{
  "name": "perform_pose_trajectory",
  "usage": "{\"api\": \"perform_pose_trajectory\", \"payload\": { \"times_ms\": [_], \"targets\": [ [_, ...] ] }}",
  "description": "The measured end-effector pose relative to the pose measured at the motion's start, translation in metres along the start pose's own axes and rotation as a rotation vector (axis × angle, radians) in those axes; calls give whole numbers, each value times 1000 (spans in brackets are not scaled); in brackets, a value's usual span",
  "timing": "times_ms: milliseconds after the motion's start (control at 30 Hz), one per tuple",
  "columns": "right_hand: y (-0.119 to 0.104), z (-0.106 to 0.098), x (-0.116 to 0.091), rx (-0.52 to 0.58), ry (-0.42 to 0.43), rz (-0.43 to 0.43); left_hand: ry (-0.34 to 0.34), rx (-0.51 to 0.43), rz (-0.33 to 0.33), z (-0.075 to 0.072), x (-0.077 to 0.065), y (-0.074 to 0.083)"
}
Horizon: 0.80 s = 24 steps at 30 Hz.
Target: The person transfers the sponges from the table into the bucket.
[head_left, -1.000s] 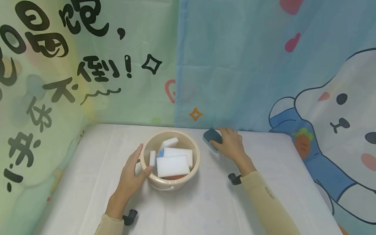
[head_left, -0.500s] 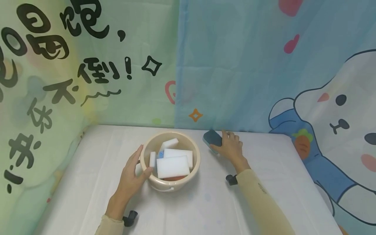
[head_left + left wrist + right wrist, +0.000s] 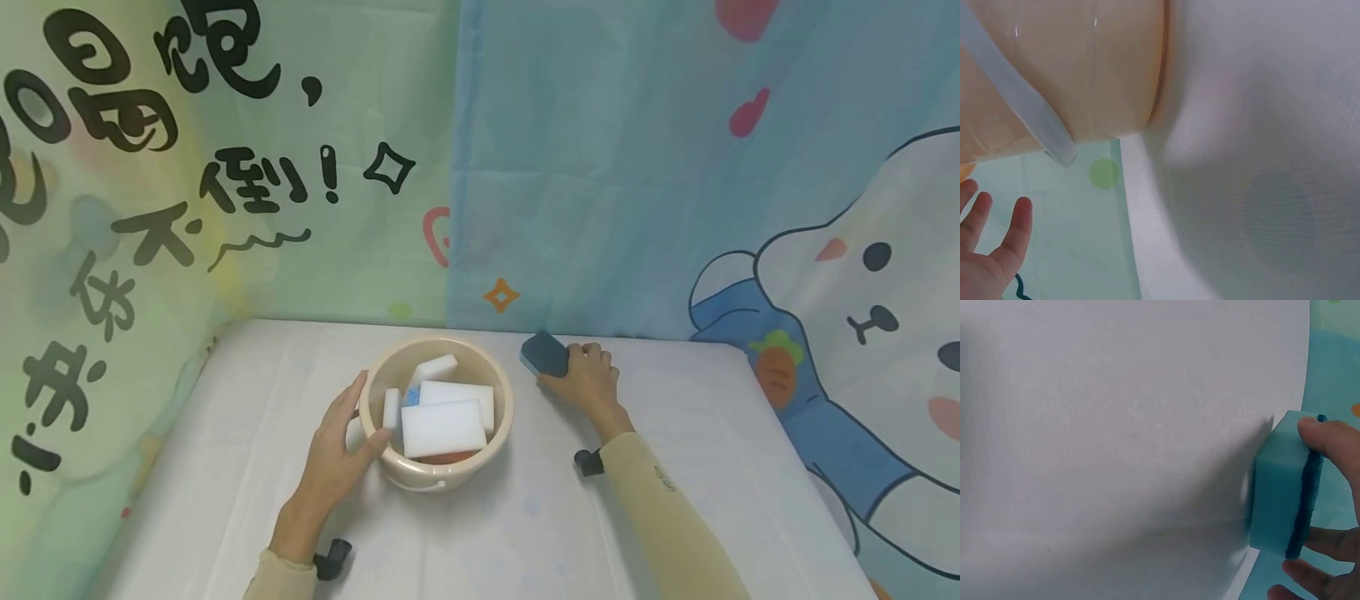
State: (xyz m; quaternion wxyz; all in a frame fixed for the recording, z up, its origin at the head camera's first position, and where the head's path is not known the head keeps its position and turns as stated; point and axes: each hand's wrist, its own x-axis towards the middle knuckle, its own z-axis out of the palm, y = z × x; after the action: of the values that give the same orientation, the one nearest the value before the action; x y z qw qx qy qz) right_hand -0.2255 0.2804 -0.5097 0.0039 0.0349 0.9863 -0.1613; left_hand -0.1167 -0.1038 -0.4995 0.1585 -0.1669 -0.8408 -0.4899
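Observation:
A cream bucket (image 3: pixel 498 425) stands on the table with several white sponge blocks (image 3: pixel 444 429) inside. Among the blocks a bit of blue (image 3: pixel 413 395) shows, and something orange-red (image 3: pixel 447 457) lies beneath them. My left hand (image 3: pixel 335 454) rests against the bucket's left side, fingers extended along the outside and thumb at the rim. To the right of the bucket, my right hand (image 3: pixel 588 379) pinches a scouring sponge (image 3: pixel 545 354) by its edges. In the right wrist view, the sponge has light blue foam (image 3: pixel 1275 500) and a dark teal scouring layer.
A white cloth (image 3: pixel 517 533) covers the table. Printed curtains (image 3: pixel 585 208) hang right behind its back edge and along the left side. The bucket's white carrying handle (image 3: pixel 1029 112) hangs down its outside.
My right hand has moved slightly toward me, its grip shifting lower along the scouring sponge, which has turned a little. The left hand and bucket have stayed in place.

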Motion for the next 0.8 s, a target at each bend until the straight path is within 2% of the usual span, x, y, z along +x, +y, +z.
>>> {"api": "perform_pose_trajectory", "payload": {
  "times_ms": [167,467,800],
  "targets": [
    [-2,-2,0,18,27,-7,2,-7,10,0,1,0],
    [-4,-11,-4,71,8,-3,0,3,8,0,0,0],
    [-14,-36,-15,131,10,-54,-10,3,-25,-1,1,4]
  ]
}}
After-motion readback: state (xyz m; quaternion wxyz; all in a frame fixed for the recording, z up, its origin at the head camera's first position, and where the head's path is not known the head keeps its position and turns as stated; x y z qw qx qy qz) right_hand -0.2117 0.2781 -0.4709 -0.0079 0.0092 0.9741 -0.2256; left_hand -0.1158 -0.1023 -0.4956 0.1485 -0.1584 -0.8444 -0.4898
